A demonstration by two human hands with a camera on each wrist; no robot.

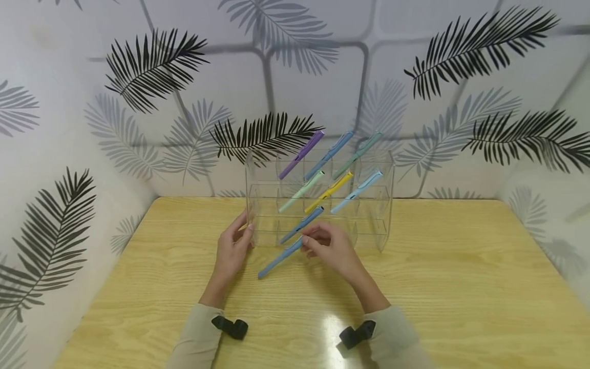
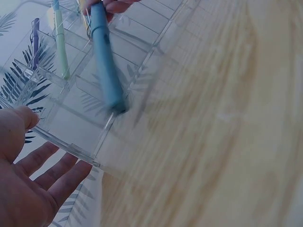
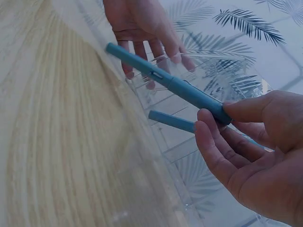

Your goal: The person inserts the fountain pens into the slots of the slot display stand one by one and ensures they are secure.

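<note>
My right hand (image 1: 331,247) pinches the capped end of a blue fountain pen (image 1: 281,259) between thumb and fingertips. This pen slants down to the left, in front of a clear tiered rack (image 1: 369,225); the right wrist view shows its wire clip and small ink window. At the rack's left side, my left hand (image 1: 233,248) holds the side panel, thumb toward the front and fingers along the outside. Another blue pen (image 1: 301,224) lies slanted in the lowest tier, just behind the held one. In the left wrist view the held pen (image 2: 106,61) is slightly blurred.
Purple (image 1: 301,155), blue (image 1: 329,155) and teal (image 1: 357,155) pens stand slanted in the top tier. Light green (image 1: 301,191), yellow (image 1: 329,192) and pale blue (image 1: 357,192) pens fill the middle tier's slots. The wooden table (image 1: 461,287) meets a leaf-patterned backdrop (image 1: 313,92) behind the rack.
</note>
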